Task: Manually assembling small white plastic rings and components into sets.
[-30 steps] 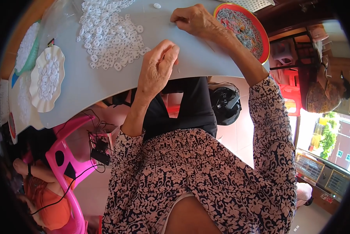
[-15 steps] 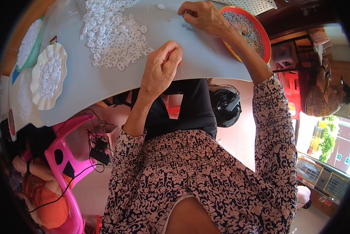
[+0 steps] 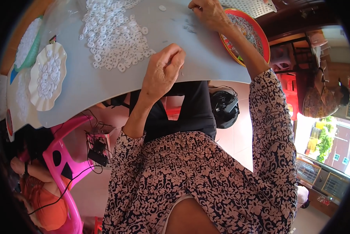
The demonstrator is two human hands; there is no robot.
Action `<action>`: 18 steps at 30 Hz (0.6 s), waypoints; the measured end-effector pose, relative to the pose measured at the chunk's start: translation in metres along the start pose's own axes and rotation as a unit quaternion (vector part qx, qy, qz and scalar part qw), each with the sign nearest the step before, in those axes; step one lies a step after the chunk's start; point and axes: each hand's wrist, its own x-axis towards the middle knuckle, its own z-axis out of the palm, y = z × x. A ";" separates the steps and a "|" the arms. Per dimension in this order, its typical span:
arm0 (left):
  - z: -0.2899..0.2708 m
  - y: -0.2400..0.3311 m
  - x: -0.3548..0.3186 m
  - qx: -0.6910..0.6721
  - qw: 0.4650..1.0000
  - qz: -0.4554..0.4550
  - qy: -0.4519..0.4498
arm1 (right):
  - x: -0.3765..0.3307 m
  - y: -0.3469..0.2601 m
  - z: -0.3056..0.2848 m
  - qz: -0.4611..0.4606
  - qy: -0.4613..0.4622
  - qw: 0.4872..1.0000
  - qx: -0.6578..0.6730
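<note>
Resting near the front edge of the grey table [image 3: 85,85], the left hand [image 3: 162,73] is curled into a loose fist, fingers drawn together with the thumb against them — whether anything small sits inside the curl cannot be told. Just beyond its knuckles lies a wide heap of small white rings [image 3: 112,33], spread over the tabletop and close to the hand without clearly touching it. The right hand [image 3: 209,12] reaches farther across the table, near the top rim of the view, with its fingertips bunched and pressed down toward a few tiny pale pieces [image 3: 188,28] on the grey surface; what it pinches, if anything, is too small to see. Just beside that wrist sits a round red-rimmed tray [image 3: 260,35] filled with small parts. At the left side of the table a white scalloped dish [image 3: 34,84] holds more white rings. Below the table edge stands a pink plastic chair [image 3: 63,156], and the person's patterned sleeves frame the lower view.
</note>
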 end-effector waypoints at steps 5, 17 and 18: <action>-0.002 0.000 -0.002 -0.005 1.000 -0.005 -0.008 | -0.006 -0.023 -0.024 -0.177 -0.060 0.982 -0.017; 0.004 0.008 -0.002 0.011 0.999 -0.046 -0.022 | -0.007 -0.015 -0.015 -0.035 -0.175 0.984 0.004; 0.005 0.009 -0.003 0.005 0.998 -0.058 -0.023 | -0.008 -0.011 -0.016 -0.034 -0.175 0.984 0.005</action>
